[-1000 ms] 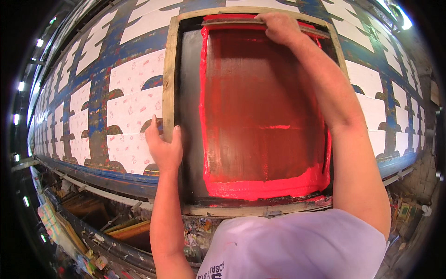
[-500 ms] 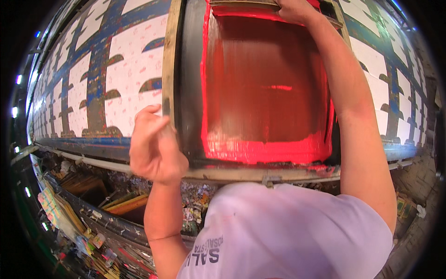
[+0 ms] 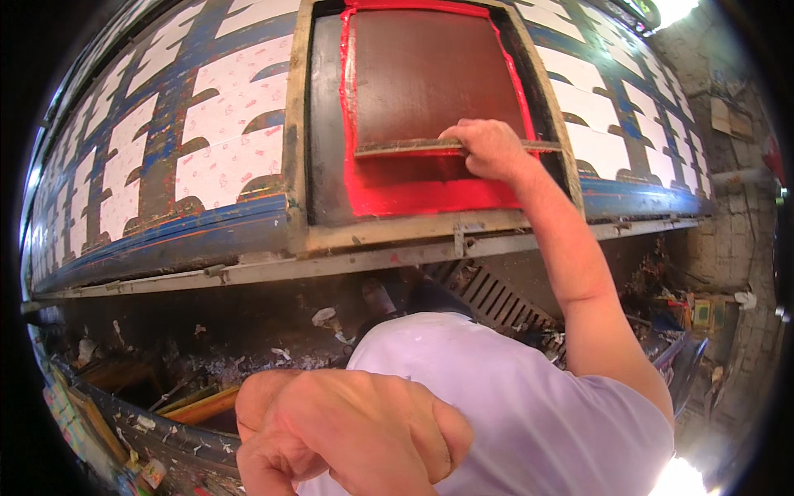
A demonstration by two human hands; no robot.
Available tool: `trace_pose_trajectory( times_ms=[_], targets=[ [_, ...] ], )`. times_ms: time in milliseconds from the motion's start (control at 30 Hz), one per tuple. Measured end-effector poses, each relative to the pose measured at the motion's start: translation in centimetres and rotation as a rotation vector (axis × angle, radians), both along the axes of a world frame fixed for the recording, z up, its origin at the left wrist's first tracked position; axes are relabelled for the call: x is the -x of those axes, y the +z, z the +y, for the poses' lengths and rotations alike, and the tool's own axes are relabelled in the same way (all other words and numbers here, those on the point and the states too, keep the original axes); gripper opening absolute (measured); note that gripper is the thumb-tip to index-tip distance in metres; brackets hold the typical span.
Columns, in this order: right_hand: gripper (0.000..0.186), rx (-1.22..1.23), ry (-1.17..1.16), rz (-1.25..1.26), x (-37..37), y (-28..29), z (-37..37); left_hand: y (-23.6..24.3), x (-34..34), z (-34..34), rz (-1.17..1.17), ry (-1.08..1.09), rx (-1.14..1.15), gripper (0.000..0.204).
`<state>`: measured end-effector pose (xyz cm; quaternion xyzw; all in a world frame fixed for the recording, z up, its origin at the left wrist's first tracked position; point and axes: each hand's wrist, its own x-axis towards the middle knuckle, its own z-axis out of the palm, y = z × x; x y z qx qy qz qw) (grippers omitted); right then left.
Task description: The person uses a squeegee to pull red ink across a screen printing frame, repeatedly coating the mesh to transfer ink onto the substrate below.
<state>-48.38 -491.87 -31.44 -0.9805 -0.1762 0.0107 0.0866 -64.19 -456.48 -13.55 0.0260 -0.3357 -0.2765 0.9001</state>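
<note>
My right hand point(image 3: 488, 149) grips a long wooden squeegee point(image 3: 397, 149) lying crosswise over the lower part of a screen's dark mesh point(image 3: 426, 78). A thick band of bright red ink point(image 3: 442, 194) lies below the blade, with red streaks along the mesh's sides. The screen sits in a wooden frame point(image 3: 295, 124). My left hand point(image 3: 356, 422) is raised close to the camera at the bottom, fingers curled; whether anything is in them is hidden.
White cut sheets point(image 3: 223, 165), some with small pink prints, lie in rows on the long blue table point(image 3: 248, 217). Along its near edge runs a metal rail point(image 3: 331, 264). Below are a grate point(image 3: 488, 293), scraps and boards. A paved floor point(image 3: 719, 248) shows at the right.
My right hand has drawn the squeegee from the screen's far end down toward the near end. My left hand has left the frame's left side and risen close to the camera.
</note>
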Motion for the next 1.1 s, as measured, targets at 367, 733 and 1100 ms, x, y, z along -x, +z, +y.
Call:
trace_pose_trajectory(
  times_ms=[367,733,1100],
  targets=[
    [0.045,-0.052,0.0,-0.025,11.7,-0.7,2.7,2.9,5.5,0.9,-0.228,-0.161,0.114,0.04],
    [0.064,-0.361,0.135,-0.273,16.3,0.4,-3.8,2.9,6.2,-12.7,-0.332,-0.233,0.24,0.043],
    [0.055,-0.472,-0.461,-0.395,18.4,-1.8,-23.1,-3.1,-4.7,-17.9,-0.209,0.657,-0.807,0.034]
  ],
)
